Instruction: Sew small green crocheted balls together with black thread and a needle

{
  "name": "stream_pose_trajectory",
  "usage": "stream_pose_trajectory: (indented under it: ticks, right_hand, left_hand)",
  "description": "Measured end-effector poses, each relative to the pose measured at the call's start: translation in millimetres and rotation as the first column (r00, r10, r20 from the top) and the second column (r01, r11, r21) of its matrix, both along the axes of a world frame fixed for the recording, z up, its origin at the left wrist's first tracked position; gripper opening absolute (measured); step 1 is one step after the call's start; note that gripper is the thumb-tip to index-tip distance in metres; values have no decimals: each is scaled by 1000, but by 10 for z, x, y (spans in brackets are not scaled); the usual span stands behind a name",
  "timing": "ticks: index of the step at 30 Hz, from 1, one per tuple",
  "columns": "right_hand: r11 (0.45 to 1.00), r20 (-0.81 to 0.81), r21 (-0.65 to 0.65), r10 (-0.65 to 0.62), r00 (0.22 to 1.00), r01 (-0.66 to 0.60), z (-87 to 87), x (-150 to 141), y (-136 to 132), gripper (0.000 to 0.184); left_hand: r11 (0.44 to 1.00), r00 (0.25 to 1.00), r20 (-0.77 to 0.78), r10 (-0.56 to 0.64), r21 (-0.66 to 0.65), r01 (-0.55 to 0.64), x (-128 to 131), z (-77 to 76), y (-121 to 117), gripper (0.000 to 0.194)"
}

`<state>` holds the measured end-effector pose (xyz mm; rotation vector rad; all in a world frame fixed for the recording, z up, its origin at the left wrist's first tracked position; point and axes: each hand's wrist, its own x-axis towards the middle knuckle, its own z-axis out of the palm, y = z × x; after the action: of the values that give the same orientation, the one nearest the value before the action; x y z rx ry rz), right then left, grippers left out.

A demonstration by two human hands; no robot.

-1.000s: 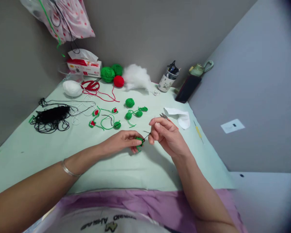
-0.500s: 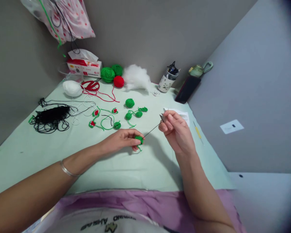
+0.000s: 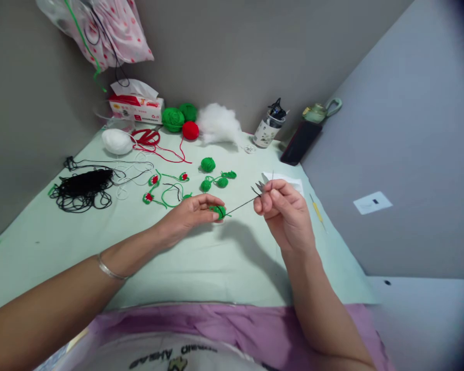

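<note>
Near the middle of the table [image 3: 201, 275], our left hand [image 3: 193, 214] pinches a ball [image 3: 219, 212] between thumb and fingers. It is small, bright green and rounded, with black across its face and a short green tail on its right side (our fingers hide part of it). From it a black thread [image 3: 240, 205] runs straight, up and right, to our right hand [image 3: 286, 208], which grips a thin needle [image 3: 272, 176] pointing upward.
</note>
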<state>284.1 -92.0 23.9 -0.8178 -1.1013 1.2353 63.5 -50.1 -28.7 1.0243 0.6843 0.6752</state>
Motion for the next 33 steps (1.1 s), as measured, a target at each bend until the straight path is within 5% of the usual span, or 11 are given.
stream_pose_trajectory:
  ticks: [6,12,19,33]
  right_hand:
    - [997,233,48,-77,969,67,-36,-88,-34,5]
    - [926,650,371,-314,692,72,-140,-244,-77,7]
    - [944,755,329,-282,593,29,-259,-320,-73,7]
    - [941,787,334,-307,536,48,-312,-413,-70,9]
  left_hand:
    - [997,996,59,71,27,-73,-22,17,2,30]
    - [997,991,112,74,2,-75,-9,37,-19,30]
    - [985,991,35,131,109,-135,9,8,-36,31]
    - [956,982,-36,186,237,-173,28,73,-61,26]
